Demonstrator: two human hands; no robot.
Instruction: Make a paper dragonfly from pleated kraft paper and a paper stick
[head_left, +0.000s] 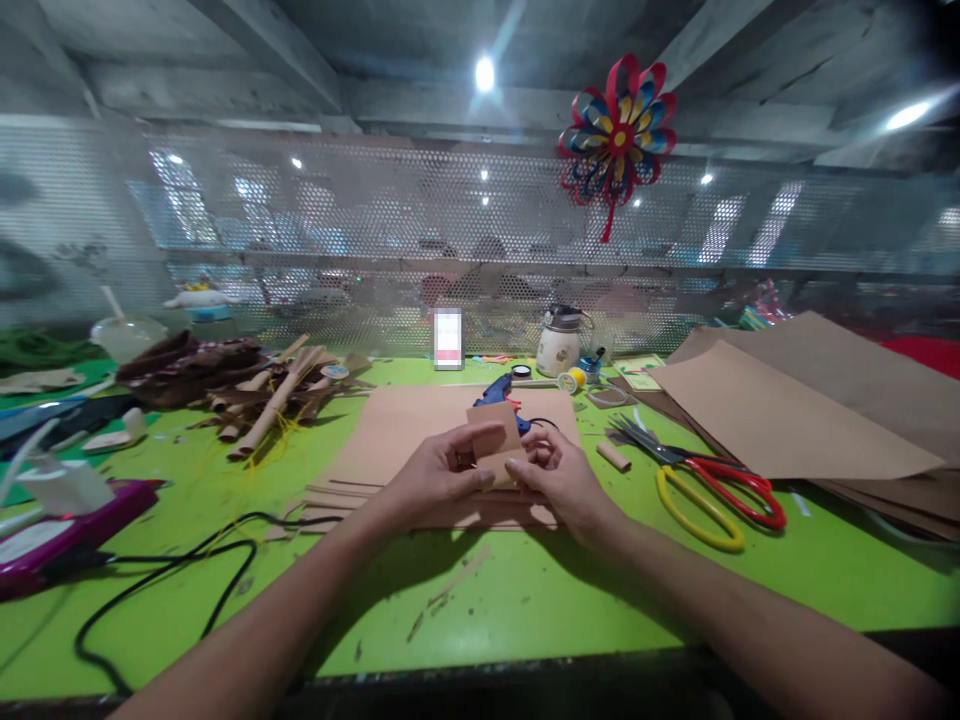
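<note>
A small piece of brown paper (pixel 496 425) is held up between both hands, with a fold or curl across its lower part. My left hand (pixel 450 465) grips its left side, and my right hand (pixel 551 472) pinches its lower right edge between thumb and fingers. Just behind the paper lies a blue glue gun (pixel 493 391), partly hidden by it. Beneath the hands, large brown paper sheets (pixel 397 430) rest on the green table (pixel 300 600). A short brown paper roll (pixel 614 457) lies to the right of my right hand.
Red and yellow scissors (pixel 701 480) lie at the right, before stacked brown paper (pixel 787 400). Paper rolls (pixel 274 405) are piled at the left. A purple power strip (pixel 82 535) with black cables (pixel 180 560) is at the front left. A jar (pixel 557 345) stands at the back.
</note>
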